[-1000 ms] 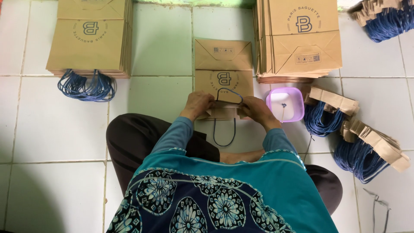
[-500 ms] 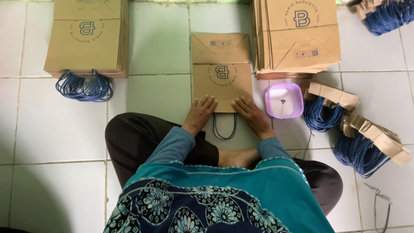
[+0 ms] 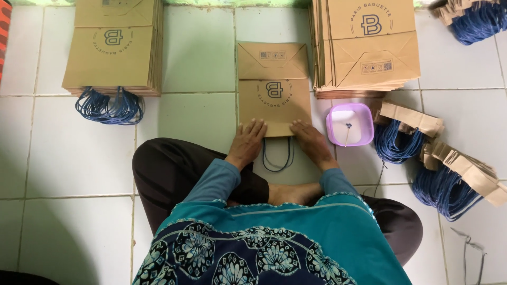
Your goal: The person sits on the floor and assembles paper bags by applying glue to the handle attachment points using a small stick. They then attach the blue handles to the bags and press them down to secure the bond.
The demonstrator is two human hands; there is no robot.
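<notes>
My fingers lie flat and together, left hand (image 3: 247, 141) and right hand (image 3: 311, 141) pressing the near edge of a brown paper bag (image 3: 273, 89) on the white tiled floor (image 3: 200, 58), its blue cord handle (image 3: 278, 155) looping toward me; seemingly the handle strip is being pressed down, calling for firm, even pressure. Stacks of bags (image 3: 113, 47) and a lilac glue dish (image 3: 349, 124) flank me.

A single head view looked straight down from above the seated person — paper bag (image 3: 273, 89) lay centred, fairly near.
</notes>
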